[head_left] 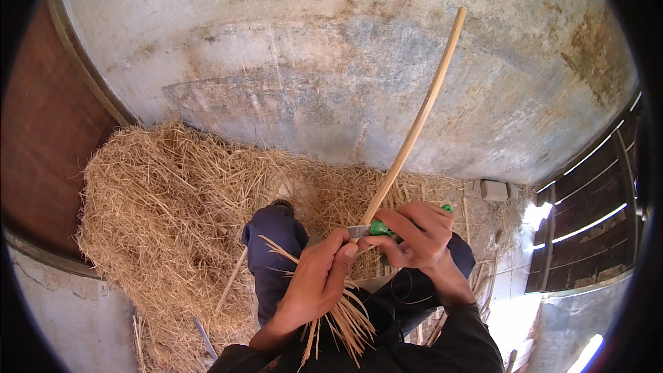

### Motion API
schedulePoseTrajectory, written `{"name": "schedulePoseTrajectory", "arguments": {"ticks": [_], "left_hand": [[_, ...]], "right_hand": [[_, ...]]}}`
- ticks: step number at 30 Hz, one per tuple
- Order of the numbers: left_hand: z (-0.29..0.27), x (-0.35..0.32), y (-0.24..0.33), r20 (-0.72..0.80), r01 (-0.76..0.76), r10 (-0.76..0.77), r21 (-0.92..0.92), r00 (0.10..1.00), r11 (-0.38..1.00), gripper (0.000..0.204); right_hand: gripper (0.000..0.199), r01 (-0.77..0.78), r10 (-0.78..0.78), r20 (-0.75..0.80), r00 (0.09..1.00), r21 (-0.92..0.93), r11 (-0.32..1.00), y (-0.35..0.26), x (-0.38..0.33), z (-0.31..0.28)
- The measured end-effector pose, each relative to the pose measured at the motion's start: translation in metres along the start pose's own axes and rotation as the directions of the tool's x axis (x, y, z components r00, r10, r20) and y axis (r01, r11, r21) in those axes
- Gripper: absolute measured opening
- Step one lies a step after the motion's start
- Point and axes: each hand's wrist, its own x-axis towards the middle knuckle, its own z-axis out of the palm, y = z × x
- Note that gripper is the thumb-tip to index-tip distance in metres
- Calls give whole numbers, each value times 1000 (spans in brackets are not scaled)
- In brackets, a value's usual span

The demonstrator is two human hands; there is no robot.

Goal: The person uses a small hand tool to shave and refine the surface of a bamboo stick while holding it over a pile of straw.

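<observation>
A long pale stick (pixel 428 107), which looks like bamboo, leans up and away from my lap, its far end in front of the wall. My left hand (pixel 319 278) is closed round its near end, thumb and fingertips beside the knife blade (pixel 358 231). Wrapped in my right hand (pixel 418 233) is the knife's green handle (pixel 380 228); the blade lies across the stick where it meets my left fingertips. Below my left hand, thin split strips (pixel 349 324) fan out over my dark clothing. My fingers hide how the strips join the stick.
A big straw heap (pixel 159 200) covers the floor at left and spreads below the stained wall (pixel 311 62). A grey block (pixel 494 190) sits at the wall's foot. Dark slatted boards (pixel 587 207) stand at right, a brown panel (pixel 48 131) at left. My knee (pixel 276 249) is bent.
</observation>
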Motion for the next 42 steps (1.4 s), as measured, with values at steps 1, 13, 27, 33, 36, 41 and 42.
{"name": "schedulePoseTrajectory", "arguments": {"ticks": [1, 13, 27, 33, 36, 41, 42], "left_hand": [[0, 0, 0, 2, 2, -2, -6, 1000, 1000, 27], [1, -21, -8, 226, 74, -74, 9, 971, 997, 19], [3, 55, -13, -41, -267, 292, 300, 956, 916, 13], [11, 81, -4, 53, -337, 338, 306, 940, 890, 13], [19, 95, -5, 95, -371, 359, 236, 929, 898, 12], [27, 111, -23, 234, -261, 230, 112, 945, 959, 13], [28, 114, -30, 245, -254, 223, 101, 944, 962, 14]], "right_hand": [[37, -4, 4, -3, 1000, -3, 1000, 0, 0, 0], [25, -636, 571, -444, 691, 3, 772, 121, 0, -65], [44, -508, 588, 142, 796, 686, 521, 56, -14, -2], [57, -552, 734, 218, 643, 797, 247, 60, -16, -6], [51, -488, 734, 182, 654, 843, 225, 61, -15, -6], [25, -521, 770, 179, 612, 825, 222, 64, -19, -4], [22, -544, 774, 186, 605, 806, 231, 64, -15, -2]]}}
